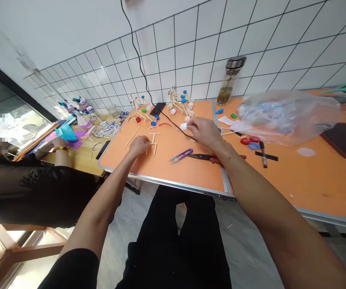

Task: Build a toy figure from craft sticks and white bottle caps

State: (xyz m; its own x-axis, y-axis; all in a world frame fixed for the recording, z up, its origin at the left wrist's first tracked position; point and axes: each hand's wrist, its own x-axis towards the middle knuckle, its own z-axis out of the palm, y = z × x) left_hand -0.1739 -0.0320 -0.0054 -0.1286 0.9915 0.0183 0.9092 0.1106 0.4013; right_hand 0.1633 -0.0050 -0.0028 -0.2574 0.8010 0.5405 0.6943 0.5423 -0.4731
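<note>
On the orange table (160, 172), my left hand (140, 145) has its fingers pressed together at the left end of a small frame of thin wooden sticks (154, 143). My right hand (203, 129) pinches a small white object (184, 126), perhaps a cap or small bottle, to the right of the frame. A loose stick (131, 137) lies left of the frame. Purple-handled snips (181, 155) and red-handled pliers (204, 157) rest nearer the front edge. Stick models with blue caps (182, 100) stand behind my hands.
A black cable (139, 56) hangs down the wall and crosses the table. A glass bottle (226, 86) stands behind my right hand. To the right are a plastic bag (287, 116) and a marker (263, 154). Another person (34, 188) sits at the left.
</note>
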